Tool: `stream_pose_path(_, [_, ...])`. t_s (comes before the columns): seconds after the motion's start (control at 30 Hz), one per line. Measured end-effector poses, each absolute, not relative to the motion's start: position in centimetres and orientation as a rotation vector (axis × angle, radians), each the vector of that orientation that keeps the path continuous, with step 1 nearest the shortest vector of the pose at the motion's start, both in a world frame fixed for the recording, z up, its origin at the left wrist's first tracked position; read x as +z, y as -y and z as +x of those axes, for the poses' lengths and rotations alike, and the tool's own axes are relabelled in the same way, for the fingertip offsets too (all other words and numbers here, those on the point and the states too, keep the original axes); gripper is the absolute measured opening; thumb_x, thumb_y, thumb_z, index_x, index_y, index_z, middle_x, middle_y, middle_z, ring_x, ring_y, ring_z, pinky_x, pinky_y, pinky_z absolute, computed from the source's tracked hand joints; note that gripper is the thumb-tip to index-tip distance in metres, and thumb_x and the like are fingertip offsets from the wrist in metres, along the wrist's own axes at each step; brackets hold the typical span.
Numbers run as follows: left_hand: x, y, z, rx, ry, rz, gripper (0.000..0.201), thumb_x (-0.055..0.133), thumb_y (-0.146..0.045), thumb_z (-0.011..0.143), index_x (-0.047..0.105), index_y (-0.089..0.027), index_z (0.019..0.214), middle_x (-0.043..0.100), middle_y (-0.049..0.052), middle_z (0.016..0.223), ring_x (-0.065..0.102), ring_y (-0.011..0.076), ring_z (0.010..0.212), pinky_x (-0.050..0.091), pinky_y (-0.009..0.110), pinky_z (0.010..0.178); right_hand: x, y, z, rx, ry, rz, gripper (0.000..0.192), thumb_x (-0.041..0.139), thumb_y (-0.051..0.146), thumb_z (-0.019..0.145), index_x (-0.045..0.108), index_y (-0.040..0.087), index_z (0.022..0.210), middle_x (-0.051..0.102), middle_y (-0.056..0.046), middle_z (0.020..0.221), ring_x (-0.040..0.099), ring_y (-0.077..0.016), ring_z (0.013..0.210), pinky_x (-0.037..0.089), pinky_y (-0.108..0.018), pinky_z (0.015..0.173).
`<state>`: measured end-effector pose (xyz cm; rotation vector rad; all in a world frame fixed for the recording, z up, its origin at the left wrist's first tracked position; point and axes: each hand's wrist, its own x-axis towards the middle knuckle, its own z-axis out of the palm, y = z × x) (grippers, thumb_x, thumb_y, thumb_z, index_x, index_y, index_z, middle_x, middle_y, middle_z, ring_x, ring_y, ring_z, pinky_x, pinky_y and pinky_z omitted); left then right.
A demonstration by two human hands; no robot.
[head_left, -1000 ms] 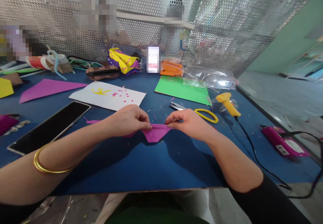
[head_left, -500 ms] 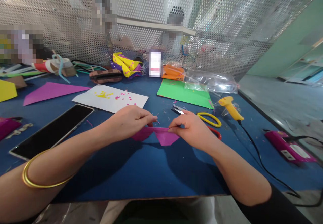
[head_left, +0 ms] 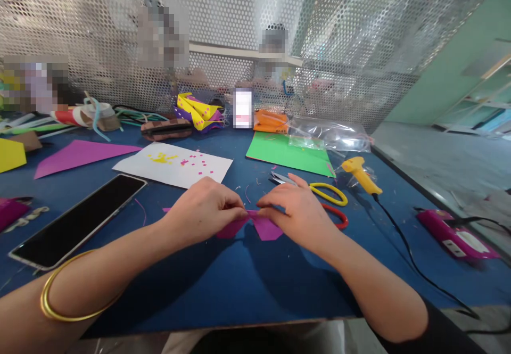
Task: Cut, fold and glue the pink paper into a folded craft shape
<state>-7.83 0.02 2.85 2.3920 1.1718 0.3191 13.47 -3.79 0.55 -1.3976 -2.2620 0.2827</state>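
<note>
A folded piece of magenta paper [head_left: 268, 229] is pinched along its upper edge by both hands, just above the blue table. My left hand [head_left: 205, 205] grips it between thumb and fingers left of its middle. My right hand [head_left: 297, 205] has thumb and fingertips closed on it close to the left fingertips. Two flaps hang below the fingers, and much of the paper is hidden behind my hands. Just beyond my right hand lie scissors [head_left: 329, 193] with one yellow and one red handle loop, their blades partly open.
A phone [head_left: 80, 218] lies at left, near a white sheet [head_left: 179, 165] with small paper bits. A green sheet [head_left: 289, 154] lies at back right. Right of the scissors are a yellow glue gun [head_left: 361, 175] with a black cord and a magenta power strip [head_left: 455, 234]. Perforated metal stands behind.
My left hand has slid its grip along the paper's upper edge, and both hands' fingertips are now closer together. The view has tilted slightly, so the scene sits lower.
</note>
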Motion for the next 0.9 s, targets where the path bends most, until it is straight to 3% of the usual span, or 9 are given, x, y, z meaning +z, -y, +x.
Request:
stream_pose_path(0.27, [3.2, -0.7, -8.2, 0.307, -1.254, 2.254, 0.046, 0.046, -0.053, 0.087, 0.078, -0.023, 0.075, 0.072, 0.002, 0.069, 0.063, 0.0176, 0.069, 0.037, 0.027, 0.062, 0.7, 3.6, 13.4, 0.364, 2.308, -1.434, 0.022, 0.059, 0.006, 0.086, 0.07, 0.022, 0.077, 0.071, 0.004, 0.073, 0.064, -0.0144, 0.075, 0.027, -0.049, 0.114])
stream_pose_path(0.5, [3.0, -1.2, -8.6, 0.282, -1.276, 2.237, 0.03, 0.055, -0.044, 0.078, 0.079, -0.026, 0.075, 0.071, -0.001, 0.068, 0.064, 0.0174, 0.069, 0.039, 0.028, 0.064, 0.8, 3.3, 14.2, 0.402, 2.272, -1.492, 0.022, 0.06, 0.008, 0.087, 0.07, 0.024, 0.076, 0.071, 0.006, 0.072, 0.065, -0.0148, 0.079, 0.025, -0.05, 0.116])
stream_pose_path(0.63, [2.7, -0.7, -8.1, 0.303, -1.213, 2.233, 0.031, 0.053, -0.042, 0.08, 0.077, -0.024, 0.074, 0.07, -0.002, 0.067, 0.063, 0.0157, 0.067, 0.038, 0.028, 0.063, 0.7, 3.5, 13.9, 0.39, 2.252, -1.462, 0.014, 0.065, 0.015, 0.089, 0.073, 0.026, 0.084, 0.076, 0.004, 0.085, 0.068, -0.0177, 0.088, 0.024, -0.054, 0.116])
stream_pose_path(0.8, [2.7, -0.5, -7.9, 0.262, -1.185, 2.203, 0.037, 0.05, -0.047, 0.081, 0.078, -0.024, 0.076, 0.071, -0.001, 0.068, 0.062, 0.0165, 0.068, 0.038, 0.027, 0.063, 0.9, 3.5, 13.9, 0.406, 2.296, -1.447, 0.02, 0.063, 0.01, 0.09, 0.071, 0.023, 0.077, 0.074, 0.005, 0.074, 0.066, -0.0143, 0.074, 0.032, -0.047, 0.112])
stream_pose_path(0.9, [2.7, -1.1, -8.3, 0.316, -1.242, 2.154, 0.048, 0.044, -0.056, 0.085, 0.077, -0.023, 0.076, 0.072, 0.0, 0.072, 0.063, 0.0184, 0.073, 0.04, 0.028, 0.066, 1.0, 3.4, 14.4, 0.376, 2.273, -1.509, 0.019, 0.064, 0.013, 0.091, 0.07, 0.023, 0.076, 0.073, 0.005, 0.074, 0.065, -0.0139, 0.074, 0.029, -0.048, 0.114])
